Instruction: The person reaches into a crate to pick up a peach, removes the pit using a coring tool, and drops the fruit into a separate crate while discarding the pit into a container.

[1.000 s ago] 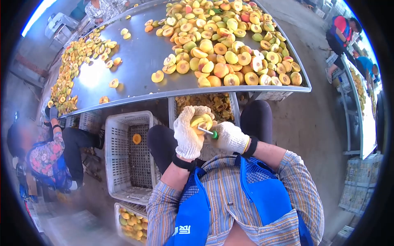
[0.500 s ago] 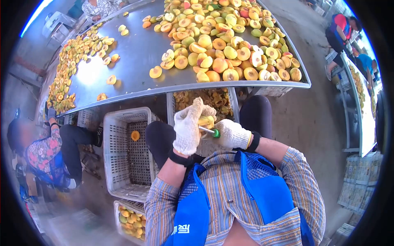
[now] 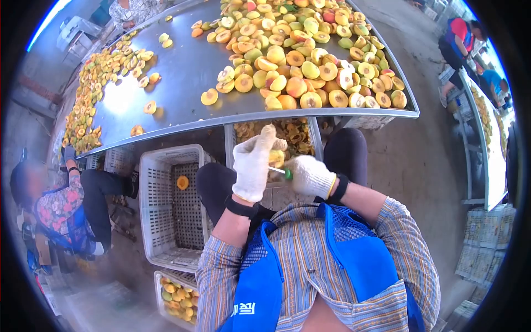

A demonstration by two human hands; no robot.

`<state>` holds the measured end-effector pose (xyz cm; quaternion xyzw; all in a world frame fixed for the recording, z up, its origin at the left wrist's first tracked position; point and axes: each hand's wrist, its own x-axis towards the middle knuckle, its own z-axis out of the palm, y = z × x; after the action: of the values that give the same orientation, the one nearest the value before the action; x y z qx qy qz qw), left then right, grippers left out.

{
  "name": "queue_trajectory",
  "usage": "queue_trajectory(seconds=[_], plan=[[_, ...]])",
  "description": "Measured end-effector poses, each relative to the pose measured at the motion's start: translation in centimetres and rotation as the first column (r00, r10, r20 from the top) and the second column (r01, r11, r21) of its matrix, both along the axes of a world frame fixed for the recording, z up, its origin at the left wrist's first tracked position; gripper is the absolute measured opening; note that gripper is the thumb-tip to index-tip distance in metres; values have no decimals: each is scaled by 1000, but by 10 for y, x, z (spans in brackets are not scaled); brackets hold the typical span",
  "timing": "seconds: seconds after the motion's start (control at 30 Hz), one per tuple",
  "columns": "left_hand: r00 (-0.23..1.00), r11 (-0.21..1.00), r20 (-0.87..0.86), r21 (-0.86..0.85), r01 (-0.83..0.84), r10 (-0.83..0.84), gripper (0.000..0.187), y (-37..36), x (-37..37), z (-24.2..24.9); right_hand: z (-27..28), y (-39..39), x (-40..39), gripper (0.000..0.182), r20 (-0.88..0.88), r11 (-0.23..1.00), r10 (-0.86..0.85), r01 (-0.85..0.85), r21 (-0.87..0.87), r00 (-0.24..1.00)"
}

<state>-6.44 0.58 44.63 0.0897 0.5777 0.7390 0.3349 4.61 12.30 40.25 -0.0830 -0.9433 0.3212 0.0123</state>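
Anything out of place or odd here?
Mildly: a lone fruit half lies in the crate by the left knee, and a few stray halves sit apart from the heaps on the metal table. Nothing else stands out.

The stone-fruit halves [image 3: 310,100] on the silver-grey table [image 3: 182,72] mix yellow, orange and green, some blushed red and many brown at the centre, while the fruit piece [image 3: 276,159] at the left hand [image 3: 251,169] is yellow and the tool [image 3: 288,174] pairs a green handle with a silvery shaft. Both hands wear off-white gloves, tan-stained at the left fingertips and yellow-edged at the cuff of the right hand [image 3: 311,176], above black wristbands [image 3: 241,208]. Grey, blue and orange stripes run over the shirt [image 3: 301,243] under a bright blue vest [image 3: 362,260] with white lettering [image 3: 244,309], near a greyish-white crate [image 3: 149,210] and a co-worker's pink-flowered top [image 3: 61,207].
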Motion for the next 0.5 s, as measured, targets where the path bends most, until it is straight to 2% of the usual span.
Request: queue_trajectory(seconds=[0.03, 0.07, 0.13, 0.17, 0.2, 0.27, 0.3, 0.33, 0.4, 0.47, 0.5], plan=[[999, 997, -54, -75, -13, 8, 38, 3, 1, 0, -4, 9, -4, 16, -48, 1000, 4, -3, 22, 999], [998, 997, -56, -70, -19, 15, 38, 3, 1, 1, -1, 8, -5, 16, -50, 1000, 10, -9, 27, 999], [999, 999, 35, 9, -32, 31, 38, 1, 1, 0, 3, 0, -1, 15, 10, 995, 11, -10, -96, 1000], [990, 995, 139, 97, -18, 5, 37, 0, -1, 0, -4, -1, 2, 16, 30, 951, 129, -115, -287, 991], [990, 995, 142, 97, -21, 7, 37, -1, -2, -4, -19, -2, 1, 17, -212, 911, 250, -303, -278, 945], [974, 944, 213, 331, 6, -81, 37, -4, -3, -15, -39, 3, 1, 14, -86, 963, 253, -259, -76, 964], [986, 967, 165, 252, -36, -6, 40, -4, -2, -17, -31, 3, 0, 14, -30, 987, 144, -146, -72, 989], [986, 968, 166, 249, -33, -9, 40, -1, 1, -17, -18, 4, -1, 15, 26, 998, 29, -28, -61, 999], [991, 992, 55, 14, -126, 125, 43, 4, 6, -16, -12, 8, -4, 17, 31, 1000, 17, -17, 2, 999], [992, 994, 61, 18, -109, 108, 45, 0, 2, -15, -18, 5, 0, 17, 84, 995, 43, -36, -88, 996], [981, 985, 187, 153, -83, 53, 45, -2, -1, -15, -14, 1, 2, 19, 35, 972, 176, -168, -166, 984]])
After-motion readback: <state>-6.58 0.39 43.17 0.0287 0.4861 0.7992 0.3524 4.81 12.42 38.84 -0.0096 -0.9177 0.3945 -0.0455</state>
